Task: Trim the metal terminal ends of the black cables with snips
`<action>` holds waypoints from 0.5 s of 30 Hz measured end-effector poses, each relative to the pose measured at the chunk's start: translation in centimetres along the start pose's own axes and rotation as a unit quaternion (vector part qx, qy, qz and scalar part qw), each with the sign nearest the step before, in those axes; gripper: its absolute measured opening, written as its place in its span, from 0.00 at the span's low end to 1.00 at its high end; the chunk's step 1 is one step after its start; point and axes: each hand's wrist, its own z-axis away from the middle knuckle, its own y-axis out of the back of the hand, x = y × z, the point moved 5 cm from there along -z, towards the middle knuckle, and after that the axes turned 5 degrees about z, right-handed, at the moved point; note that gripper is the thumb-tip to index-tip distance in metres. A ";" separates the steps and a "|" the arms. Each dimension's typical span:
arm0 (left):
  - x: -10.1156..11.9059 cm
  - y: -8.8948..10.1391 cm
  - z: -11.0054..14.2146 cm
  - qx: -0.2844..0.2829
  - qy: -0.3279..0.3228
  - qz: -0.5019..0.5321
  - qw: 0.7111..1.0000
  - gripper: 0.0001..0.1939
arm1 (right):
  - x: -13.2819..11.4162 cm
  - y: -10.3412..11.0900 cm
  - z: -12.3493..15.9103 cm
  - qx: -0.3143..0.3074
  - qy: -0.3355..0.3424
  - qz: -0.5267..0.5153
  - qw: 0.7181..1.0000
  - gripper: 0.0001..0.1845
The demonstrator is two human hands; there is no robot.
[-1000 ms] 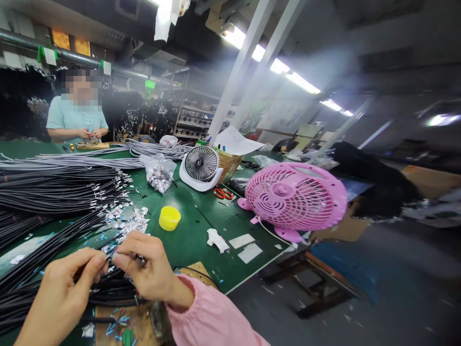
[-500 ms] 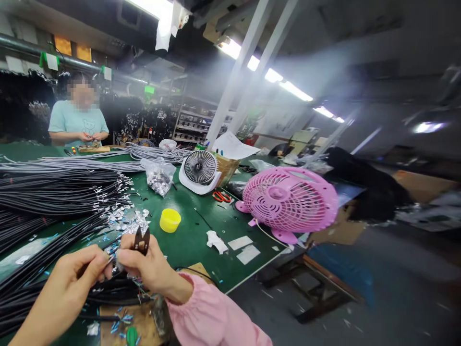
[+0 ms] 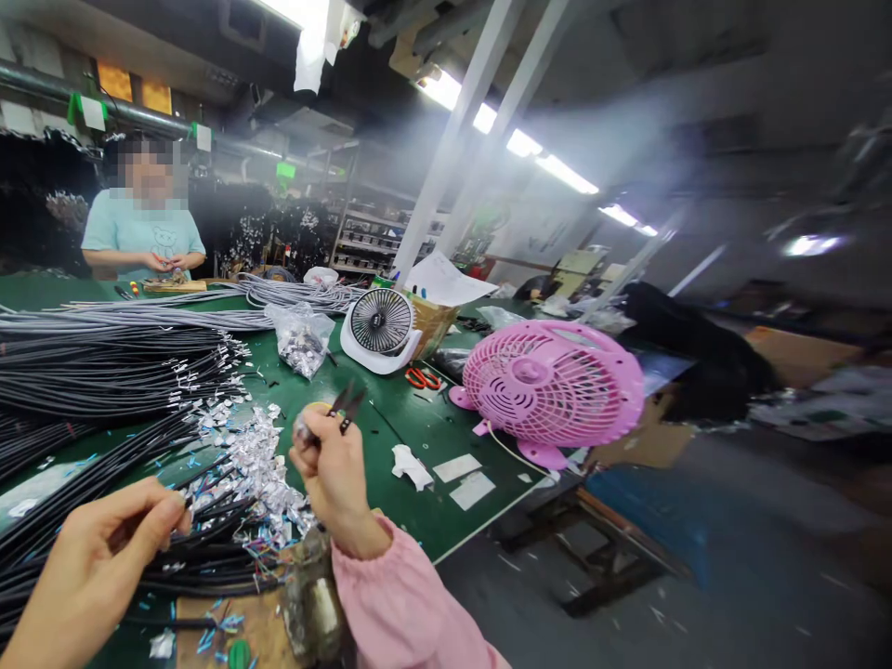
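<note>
Two bare hands are in play over a green work surface [image 3: 390,413]. Left hand [image 3: 98,557] is at the near left, above a thick spread of black round cables [image 3: 104,376]. Its grip has thumb and forefinger tips close together, but honestly I can't tell what, if anything, is between them.

Right hand [image 3: 338,465], coming out of a pink gathered sleeve [image 3: 411,604], is raised over the surface a bit further right. That grip is closed around some small dark-bladed snips [image 3: 354,409], blades spread in a V and pointing up to the far right. There's a silvery bit by the thumb too, too small to make out. A yellow plastic ring [image 3: 321,406] peeks out behind that hand.

Between the hands and the cable ends sits a messy heap of crinkly silver foil scraps [image 3: 257,465]. Near edge: a brown wooden board [image 3: 191,632] with a round green knob [image 3: 239,653] and a worn metal block [image 3: 313,604] right beside it.

Further back you've got a clear plastic bag [image 3: 301,339], a small white fan [image 3: 381,325], orange-handled scissors [image 3: 423,378] and, off to the right, a big pink fan [image 3: 554,383]. Far left, a person in a light blue shirt [image 3: 139,228] is at the surface as well.
</note>
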 end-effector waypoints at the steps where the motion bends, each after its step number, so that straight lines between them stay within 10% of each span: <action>1: -0.3 0.1 0.1 0.007 0.006 0.003 1.000 0.31 | -0.4 0.2 -0.1 0.008 0.009 0.006 1.000 0.24; 7: -2.5 0.1 0.9 0.074 -0.002 0.041 0.996 0.25 | -2.1 -1.7 2.4 -0.046 0.227 0.233 0.944 0.19; 15: -1.4 -0.2 1.8 0.114 -0.140 -0.087 0.980 0.13 | -1.1 -2.4 3.8 -0.088 0.394 0.247 0.881 0.06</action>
